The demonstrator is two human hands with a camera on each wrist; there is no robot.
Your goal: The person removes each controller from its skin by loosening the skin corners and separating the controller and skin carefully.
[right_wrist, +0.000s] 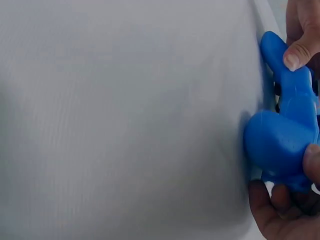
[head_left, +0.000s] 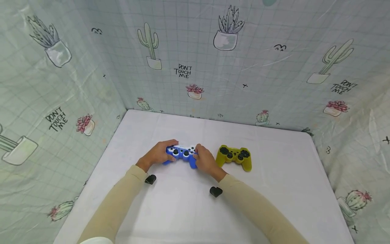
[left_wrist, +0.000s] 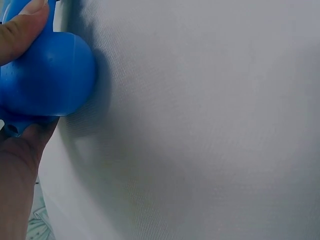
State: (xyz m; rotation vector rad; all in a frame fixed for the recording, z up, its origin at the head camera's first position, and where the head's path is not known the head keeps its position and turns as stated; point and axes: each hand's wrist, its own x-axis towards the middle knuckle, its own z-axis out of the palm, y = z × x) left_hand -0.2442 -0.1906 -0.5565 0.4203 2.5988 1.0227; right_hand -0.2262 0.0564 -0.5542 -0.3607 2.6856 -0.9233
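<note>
A blue and white game controller with two black thumbsticks is between both hands, low over the white table. My left hand grips its left end, thumb on the front and fingers behind. At the right end my right hand holds it with thumb and curled fingers. In the left wrist view the left thumb lies over a rounded blue handle. The right wrist view shows the blue underside, with right-hand fingers beneath it. Just right of that hand lies a yellow game controller with black buttons.
The white table carries both controllers. Pale curtains printed with cacti close in its back and sides. Small black devices sit beneath both wrists, close to the tabletop.
</note>
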